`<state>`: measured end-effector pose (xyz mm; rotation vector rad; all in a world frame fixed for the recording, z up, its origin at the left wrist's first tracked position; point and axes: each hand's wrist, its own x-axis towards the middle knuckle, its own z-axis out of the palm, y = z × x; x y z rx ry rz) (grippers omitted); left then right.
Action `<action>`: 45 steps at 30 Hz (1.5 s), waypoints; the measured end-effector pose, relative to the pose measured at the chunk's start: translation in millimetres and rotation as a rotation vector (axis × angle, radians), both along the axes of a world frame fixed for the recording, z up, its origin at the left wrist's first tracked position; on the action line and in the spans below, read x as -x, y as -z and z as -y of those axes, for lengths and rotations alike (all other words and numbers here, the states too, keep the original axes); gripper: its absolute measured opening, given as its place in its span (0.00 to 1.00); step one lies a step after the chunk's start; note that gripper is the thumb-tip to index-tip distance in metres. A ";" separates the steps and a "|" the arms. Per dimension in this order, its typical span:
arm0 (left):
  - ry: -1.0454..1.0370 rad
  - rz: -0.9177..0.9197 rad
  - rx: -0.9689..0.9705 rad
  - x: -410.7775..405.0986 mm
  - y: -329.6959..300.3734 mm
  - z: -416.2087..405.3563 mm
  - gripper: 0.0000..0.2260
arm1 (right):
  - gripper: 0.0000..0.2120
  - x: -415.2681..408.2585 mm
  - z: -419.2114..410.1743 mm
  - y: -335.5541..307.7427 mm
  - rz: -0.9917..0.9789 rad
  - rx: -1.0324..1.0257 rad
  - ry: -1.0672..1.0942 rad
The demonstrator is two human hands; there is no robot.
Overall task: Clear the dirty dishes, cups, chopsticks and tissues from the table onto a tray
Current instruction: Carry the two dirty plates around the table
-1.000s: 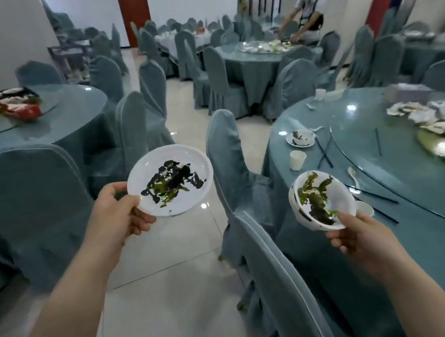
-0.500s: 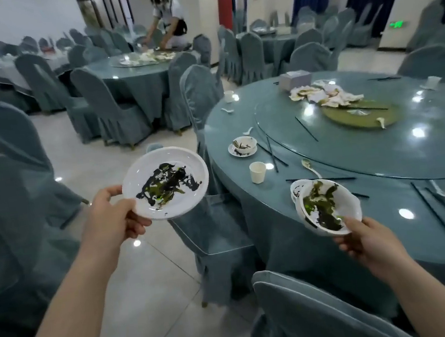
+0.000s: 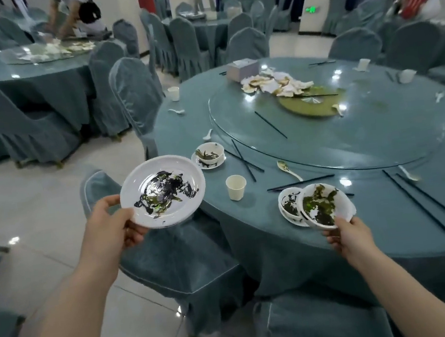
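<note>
Our left hand [image 3: 113, 228] pinches a smeared plate [image 3: 163, 190] by its rim; right hand [image 3: 346, 234] grips a dirty bowl [image 3: 324, 206] over the table [image 3: 361, 224].

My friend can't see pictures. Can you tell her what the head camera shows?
The left hand holds a dirty white plate and the right hand a dirty bowl, beside a round teal table with cups, chopsticks and crumpled tissues.
</note>
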<state>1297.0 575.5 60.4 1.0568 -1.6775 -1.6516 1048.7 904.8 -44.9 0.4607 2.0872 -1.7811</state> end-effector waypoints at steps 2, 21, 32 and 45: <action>0.018 -0.004 0.001 16.8 5.8 16.3 0.14 | 0.06 19.0 19.9 9.9 -0.002 -0.016 0.028; 0.358 0.023 -0.051 100.9 31.2 143.7 0.11 | 0.11 59.1 96.2 56.0 0.131 -0.354 0.138; 0.443 0.123 -0.041 136.4 42.1 165.3 0.12 | 0.17 77.1 109.4 83.8 0.276 -0.226 0.251; 0.718 0.198 -0.111 246.9 69.5 73.2 0.12 | 0.09 67.7 54.0 30.7 0.124 -0.034 0.314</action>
